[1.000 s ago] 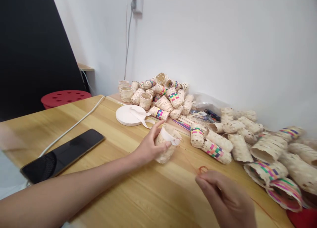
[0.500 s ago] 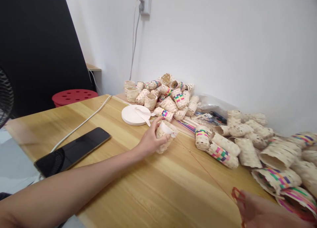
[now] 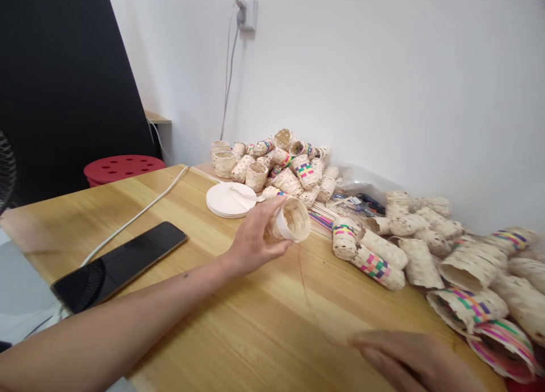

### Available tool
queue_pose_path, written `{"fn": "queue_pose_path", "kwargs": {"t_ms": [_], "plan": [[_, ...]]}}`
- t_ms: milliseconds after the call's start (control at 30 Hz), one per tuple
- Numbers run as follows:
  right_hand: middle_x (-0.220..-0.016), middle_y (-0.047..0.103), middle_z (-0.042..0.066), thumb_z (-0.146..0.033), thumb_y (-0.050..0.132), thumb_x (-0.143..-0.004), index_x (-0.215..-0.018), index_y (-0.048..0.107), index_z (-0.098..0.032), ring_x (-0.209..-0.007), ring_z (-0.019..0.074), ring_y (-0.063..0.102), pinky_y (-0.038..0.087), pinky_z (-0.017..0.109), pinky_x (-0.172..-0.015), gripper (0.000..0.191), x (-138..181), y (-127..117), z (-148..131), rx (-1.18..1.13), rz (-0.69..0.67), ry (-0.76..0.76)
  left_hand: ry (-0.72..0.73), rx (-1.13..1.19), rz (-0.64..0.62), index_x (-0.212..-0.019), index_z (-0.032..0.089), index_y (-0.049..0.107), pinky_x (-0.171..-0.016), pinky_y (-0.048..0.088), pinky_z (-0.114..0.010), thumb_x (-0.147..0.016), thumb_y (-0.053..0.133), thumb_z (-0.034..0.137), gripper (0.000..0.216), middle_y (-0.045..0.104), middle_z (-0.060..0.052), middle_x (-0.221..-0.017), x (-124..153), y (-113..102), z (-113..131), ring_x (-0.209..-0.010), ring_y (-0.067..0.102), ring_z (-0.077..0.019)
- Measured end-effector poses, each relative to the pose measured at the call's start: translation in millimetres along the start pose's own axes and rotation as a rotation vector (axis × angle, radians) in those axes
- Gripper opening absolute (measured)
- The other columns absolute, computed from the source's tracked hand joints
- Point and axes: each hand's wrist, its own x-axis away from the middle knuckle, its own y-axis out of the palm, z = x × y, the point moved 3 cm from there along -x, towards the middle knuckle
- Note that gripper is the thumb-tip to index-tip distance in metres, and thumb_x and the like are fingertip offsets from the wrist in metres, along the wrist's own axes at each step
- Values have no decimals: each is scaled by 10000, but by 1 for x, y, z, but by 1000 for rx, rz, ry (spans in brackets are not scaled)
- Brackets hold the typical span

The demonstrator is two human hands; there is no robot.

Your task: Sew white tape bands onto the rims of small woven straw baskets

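Head view, small basket (image 3: 294, 220): the centre of the clock; a round cup of pale plaited strips, tilted so its open mouth faces the viewer and slightly right.
White band (image 3: 281, 226): smooth and flat, circling the basket near its rim.
Left hand (image 3: 251, 238): comes in from eight o'clock; its grip is curled around the basket's side, thumb lowermost.
Thread (image 3: 302, 278): reddish, hair-thin and slack, dropping from the rim at six o'clock and curving towards five, where it blurs away.
Right hand (image 3: 409, 355): between four and five o'clock, motion-blurred, fingers close together; whether its grip pinches the thread, I cannot tell.
White roll (image 3: 225, 201): a flat disc of wound ribbon at about half past nine, loose end across its top.
Basket heap (image 3: 286, 180): rough woven cylinders from twelve round to four, some chequered pink, green and purple.
Phone (image 3: 121, 264): a glossy black slab between eight and nine.
Tabletop (image 3: 238, 335): yellowish wood with streaky grain.
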Motion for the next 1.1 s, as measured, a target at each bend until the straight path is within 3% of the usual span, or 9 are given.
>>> {"fn": "queue_pose_path", "kwargs": {"t_ms": [67,167,300,500,600,733,867,1000,1100], "plan": [[-648,712,6,-460,510,-906,-932,722,-247,-501,157,653,450,213,-387,302,-6,-4,4,136,42,120,181,-24,-40,-1373,228,379,-1098,294,-454,-738,694,250,710,472,-129,-1383,2,-2,13,-1293,417,-290],[-457,540,-48,-518,468,-912,-1016,670,-186,-343,125,515,378,207,-329,403,-12,-11,5,242,187,305,354,6,-107,-1334,262,422,-1100,274,-483,-753,694,224,643,492,-125,-1373,6,-2,28,-1288,436,-283],[-466,432,-65,-432,498,-917,-919,661,-183,-347,91,431,331,198,-355,297,-19,-7,-15,162,353,271,405,63,-180,-1236,302,518,-1120,219,-510,-761,695,190,518,518,-91,-1361,10,-2,37,-1301,430,-278],[-506,433,-73,-347,551,-899,-1039,648,-173,-394,94,432,347,198,-390,244,-27,24,-34,-110,269,234,308,48,-232,-1109,298,604,-1110,241,-517,-763,702,256,362,576,-71,-1296,12,2,39,-1278,450,-280],[-516,400,-80,-339,570,-882,-1012,649,-173,-421,92,427,352,188,-416,225,-28,35,-32,-271,191,300,321,35,-219,-1251,278,515,-1078,310,-483,-771,707,313,518,544,-101,-1323,18,8,39,-1246,473,-283],[-511,398,-66,-314,537,-887,-764,640,-180,-437,89,396,322,187,-422,209,-28,43,-31,-405,165,400,170,53,-241,-1416,245,311,-1051,354,-419,-762,708,430,787,500,-127,-1356,27,19,31,-1246,463,-289],[-504,432,-55,-301,505,-896,-689,596,-183,-439,91,403,325,188,-427,255,-28,46,-36,-420,154,422,31,80,-311,-1420,248,317,-1057,353,-397,-774,676,480,774,479,-110,-1379,31,27,25,-1241,462,-288],[-572,575,-27,-265,495,-905,-688,601,-185,-488,95,505,385,180,-476,254,-28,39,-40,-344,169,328,-66,88,-336,-1423,244,319,-1057,357,-400,-785,671,458,760,471,-107,-1383,29,28,24,-1239,464,-283],[-601,618,-28,-277,529,-902,-789,666,-193,-507,96,559,422,171,-500,196,-26,27,-35,-258,231,293,-173,128,-356,-1428,239,314,-1054,368,-413,-777,677,453,775,463,-110,-1391,27,29,20,-1240,467,-286]]}}
